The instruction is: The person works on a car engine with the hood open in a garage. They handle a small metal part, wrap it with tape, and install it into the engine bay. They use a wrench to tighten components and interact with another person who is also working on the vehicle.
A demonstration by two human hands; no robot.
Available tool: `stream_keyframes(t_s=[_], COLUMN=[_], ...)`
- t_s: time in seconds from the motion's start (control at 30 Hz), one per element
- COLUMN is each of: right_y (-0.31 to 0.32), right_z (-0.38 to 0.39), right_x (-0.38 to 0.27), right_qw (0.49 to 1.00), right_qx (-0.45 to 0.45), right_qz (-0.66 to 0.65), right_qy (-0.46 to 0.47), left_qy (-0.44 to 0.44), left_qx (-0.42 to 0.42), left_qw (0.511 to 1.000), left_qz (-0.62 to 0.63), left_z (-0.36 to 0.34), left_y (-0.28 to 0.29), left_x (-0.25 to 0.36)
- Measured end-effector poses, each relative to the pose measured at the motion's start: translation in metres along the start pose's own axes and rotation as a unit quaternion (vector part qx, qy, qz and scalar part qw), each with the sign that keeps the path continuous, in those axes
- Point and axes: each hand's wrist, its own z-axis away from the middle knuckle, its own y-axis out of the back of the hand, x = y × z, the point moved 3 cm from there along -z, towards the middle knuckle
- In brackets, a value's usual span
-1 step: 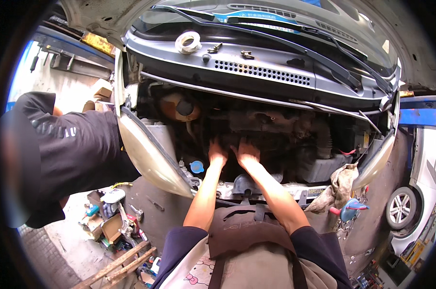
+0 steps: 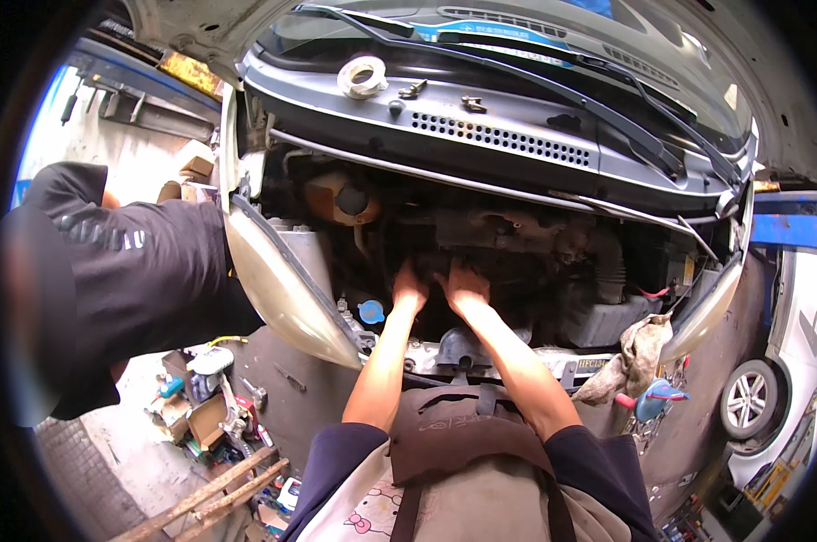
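Observation:
Both my forearms reach over the front of a car into its dark engine bay [image 2: 508,226]. My left hand [image 2: 410,289] and my right hand [image 2: 466,287] are side by side, low in front of the engine. Shadow and parts hide the fingertips of each, so what they touch or hold does not show. A blue cap [image 2: 370,312] is just left of my left wrist. Farther back on that side stands a yellowish reservoir [image 2: 322,199] with a dark cap. The corrugated hose [image 2: 611,269] lies to the right of my right hand.
Another person in dark clothes [image 2: 146,271] leans in at the left, beside the headlight [image 2: 286,280]. A dirty rag [image 2: 639,352] hangs over the right front edge. A tape roll [image 2: 345,79] rests below the windshield. Wooden poles [image 2: 219,501] lie lower left; a white car [image 2: 801,316] stands right.
The view has shifted slightly, so the car appears a little farther right. My hands keep nearly the same place in the engine bay.

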Motion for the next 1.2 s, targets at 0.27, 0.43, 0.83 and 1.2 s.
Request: stream_keyframes(t_s=[0.27,0.43,0.83,1.2], right_y=[-0.004,0.004,0.0,0.011], right_z=[-0.02,-0.018,-0.016,-0.009], right_x=[0.017,0.007,0.009,0.019], right_qw=[0.995,0.991,0.993,0.998], right_qx=[-0.096,-0.109,-0.102,-0.003], right_qz=[-0.003,0.018,0.001,-0.055], right_qy=[-0.019,-0.071,-0.066,0.012], left_qy=[0.083,0.1,0.154,0.061], left_qx=[-0.079,-0.09,-0.107,-0.094], left_qw=[0.99,0.983,0.977,0.989], left_qz=[-0.087,-0.126,-0.101,0.1], left_z=[0.006,0.0,-0.015,-0.013], left_y=[0.027,0.035,0.028,0.023], left_x=[0.029,0.032,0.03,0.004])
